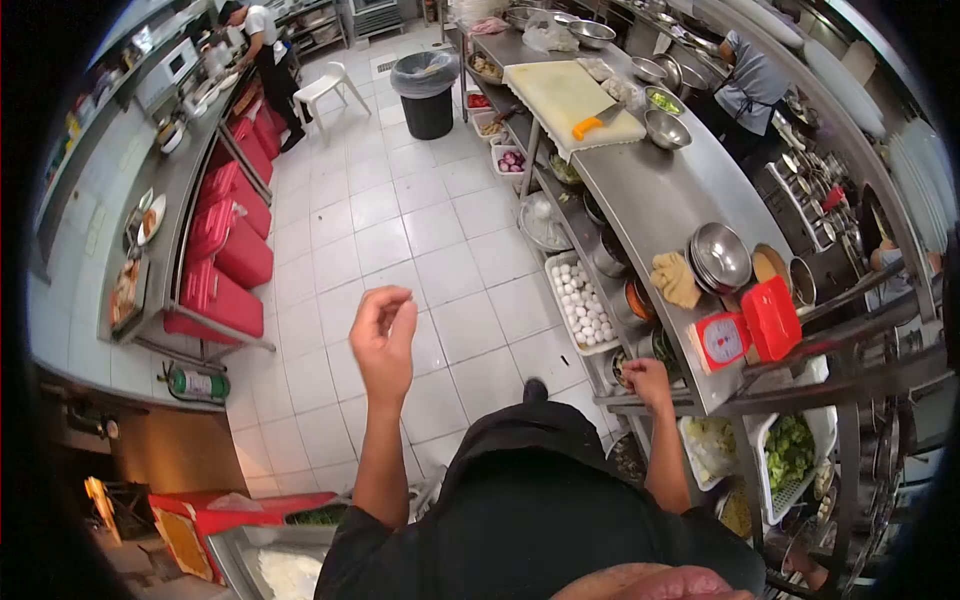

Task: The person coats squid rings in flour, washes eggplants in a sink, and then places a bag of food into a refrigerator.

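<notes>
My left hand (385,338) is raised above the tiled floor, fingers loosely bent and thumb a little apart from them. I see nothing held in it. At the front edge of the steel table (640,190), my right hand (650,384) hangs with its fingers drawn together; whatever may be between the fingertips is too small to make out. Closest to that hand are a tray of eggs (582,305) on the low shelf and a red kitchen scale (722,340) on the tabletop. A stack of steel bowls (720,257) and a yellowish cloth (675,280) lie beyond the scale.
A cutting board (572,105) bears an orange-handled knife (597,121). Along the left stand red bins (215,300) under a counter (178,195). A black trash bin (426,95) and white chair (328,92) are ahead. Co-workers stand at far left (262,50) and right (745,95).
</notes>
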The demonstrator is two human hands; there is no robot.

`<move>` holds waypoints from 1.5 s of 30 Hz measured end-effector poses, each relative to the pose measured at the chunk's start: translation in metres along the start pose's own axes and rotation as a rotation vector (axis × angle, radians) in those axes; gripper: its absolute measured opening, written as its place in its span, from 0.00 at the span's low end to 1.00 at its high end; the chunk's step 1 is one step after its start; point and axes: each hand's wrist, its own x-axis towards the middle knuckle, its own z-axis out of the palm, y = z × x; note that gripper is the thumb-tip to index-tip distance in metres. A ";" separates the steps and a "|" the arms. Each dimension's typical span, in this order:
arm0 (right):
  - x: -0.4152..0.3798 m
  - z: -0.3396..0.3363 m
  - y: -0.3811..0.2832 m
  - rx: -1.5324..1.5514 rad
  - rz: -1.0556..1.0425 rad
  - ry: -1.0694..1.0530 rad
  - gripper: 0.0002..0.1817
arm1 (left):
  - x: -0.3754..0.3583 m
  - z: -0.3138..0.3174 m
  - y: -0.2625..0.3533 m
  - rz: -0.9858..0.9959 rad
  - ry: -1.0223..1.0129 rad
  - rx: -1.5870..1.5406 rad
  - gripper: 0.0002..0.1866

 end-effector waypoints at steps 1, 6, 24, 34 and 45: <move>0.018 0.004 -0.003 0.007 0.003 0.017 0.05 | 0.027 0.014 -0.030 -0.003 -0.049 0.089 0.06; 0.120 0.020 -0.050 0.014 -0.102 0.091 0.04 | 0.107 0.051 -0.225 -0.151 -0.248 0.563 0.14; 0.478 0.099 -0.362 -0.390 -0.437 0.538 0.20 | 0.075 -0.126 -0.473 -1.142 -0.618 0.971 0.10; 0.484 0.123 -0.400 -0.241 -0.114 0.723 0.20 | 0.589 -0.017 -0.658 -0.527 -0.531 0.884 0.15; 0.385 -0.043 -0.609 0.005 -0.962 1.469 0.23 | 0.779 0.336 -0.488 -0.289 -0.757 0.336 0.16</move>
